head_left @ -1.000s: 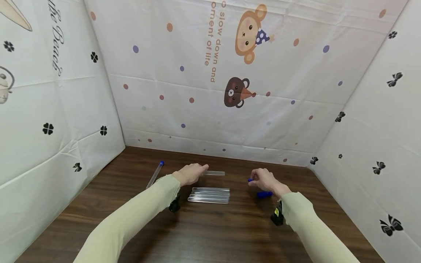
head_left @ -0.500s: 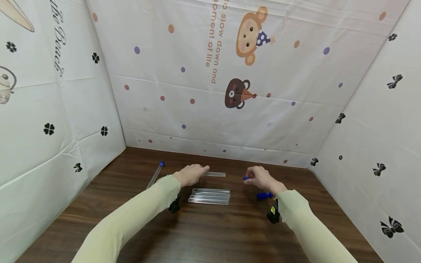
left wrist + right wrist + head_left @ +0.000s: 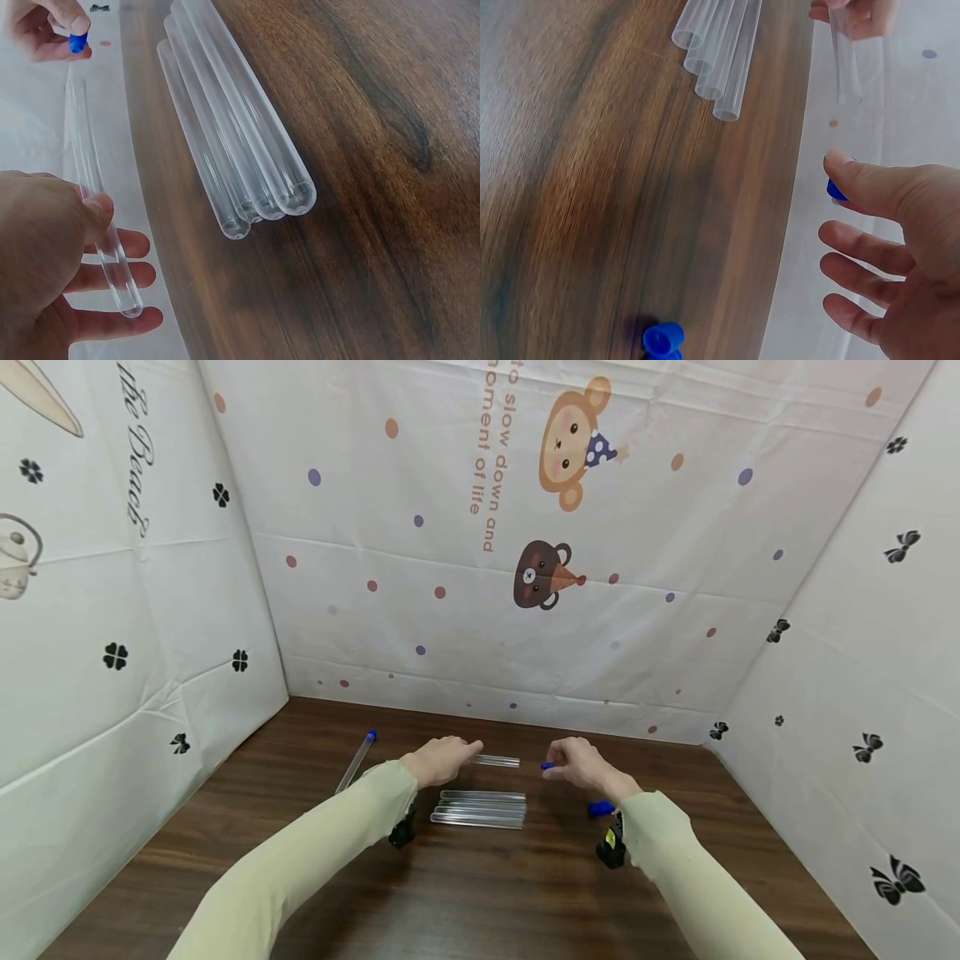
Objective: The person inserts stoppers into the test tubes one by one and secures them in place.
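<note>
My left hand [image 3: 441, 761] holds a clear test tube [image 3: 116, 270] between thumb and fingers. Its rounded end lies over the fingers in the left wrist view, and its other end points toward my right hand [image 3: 583, 765]. Thumb and forefinger of that hand pinch a small blue cap [image 3: 835, 189]; the other fingers are spread apart. A short gap separates the cap from the tube's end. Nearer to me, several clear test tubes [image 3: 480, 808] lie side by side on the dark wooden table [image 3: 480, 893], open ends to the right.
Loose blue caps [image 3: 663, 339] lie on the table under my right wrist. At the back left lies a tube with a blue cap on it, the capped tube [image 3: 356, 762], partly behind my left sleeve. A white printed cloth [image 3: 375, 635] walls the table's back and sides.
My right hand has moved left with the blue cap, closer to the tube's end. My left hand and its tube have barely shifted. The tubes on the table lie as before.
</note>
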Action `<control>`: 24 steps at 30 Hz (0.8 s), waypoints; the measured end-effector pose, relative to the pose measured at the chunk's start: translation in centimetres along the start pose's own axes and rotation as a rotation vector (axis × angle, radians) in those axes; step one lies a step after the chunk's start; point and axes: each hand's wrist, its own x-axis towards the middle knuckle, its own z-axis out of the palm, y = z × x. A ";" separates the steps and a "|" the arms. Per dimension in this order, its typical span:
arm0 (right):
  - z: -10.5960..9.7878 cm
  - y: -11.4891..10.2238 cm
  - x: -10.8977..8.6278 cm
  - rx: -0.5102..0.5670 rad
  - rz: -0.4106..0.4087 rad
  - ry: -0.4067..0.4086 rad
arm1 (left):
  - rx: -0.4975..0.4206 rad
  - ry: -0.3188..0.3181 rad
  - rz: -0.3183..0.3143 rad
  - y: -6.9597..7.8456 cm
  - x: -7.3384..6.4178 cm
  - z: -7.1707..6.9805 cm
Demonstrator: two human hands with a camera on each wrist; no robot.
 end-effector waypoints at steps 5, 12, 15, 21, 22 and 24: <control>0.3 -0.6 0.3 0.015 -0.019 0.000 | 0.015 0.013 0.009 0.2 0.2 -0.1; 0.6 -1.1 0.7 0.049 -0.031 -0.009 | 0.027 0.009 0.009 0.4 0.4 -0.1; 0.7 -1.3 0.9 0.042 -0.041 -0.005 | 0.032 0.007 0.008 0.5 0.5 0.0; 0.8 -1.6 1.2 0.033 -0.027 -0.005 | 0.034 0.017 0.019 0.7 0.8 0.2; 0.8 -1.6 1.2 0.034 -0.022 -0.004 | 0.032 0.019 0.022 0.8 0.9 0.2; 0.9 -1.6 1.3 0.032 -0.019 -0.002 | 0.028 0.018 0.027 0.8 1.0 0.2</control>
